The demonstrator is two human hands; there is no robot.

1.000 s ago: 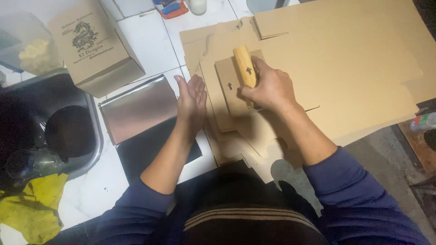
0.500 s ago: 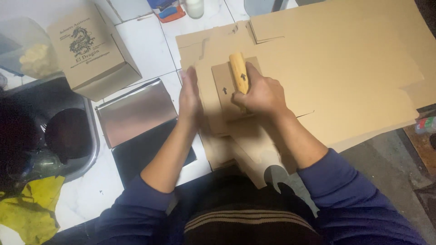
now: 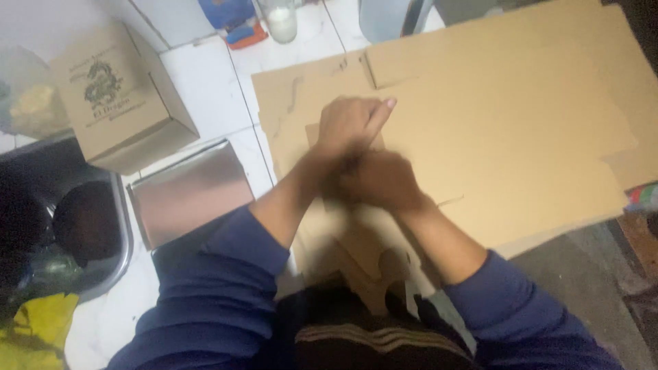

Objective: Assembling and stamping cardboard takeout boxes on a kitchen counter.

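Observation:
A stack of flat brown cardboard sheets [image 3: 507, 116] covers the white tiled counter. My two hands meet over its left part, both blurred. My left hand [image 3: 351, 123] lies farther out, fingers curled, one finger pointing right. My right hand [image 3: 380, 181] sits just behind it as a fist, touching the left wrist. A smaller cardboard piece [image 3: 314, 133] peeks out under the left hand. The yellow-handled tool from the earlier frames is hidden. Cut cardboard pieces [image 3: 356, 264] hang over the counter's front edge by my body.
A folded brown box [image 3: 116, 96] with a dark print stands at the left. A shiny metal tray [image 3: 192, 192] lies beside a steel sink [image 3: 116, 233]. Yellow cloth [image 3: 34, 336] lies at the lower left. A glass jar [image 3: 279, 17] and a blue object [image 3: 233, 20] stand at the back.
My left hand has moved right and forward onto the cardboard, over my right hand. The yellow tool handle, visible in my right hand before, is now covered.

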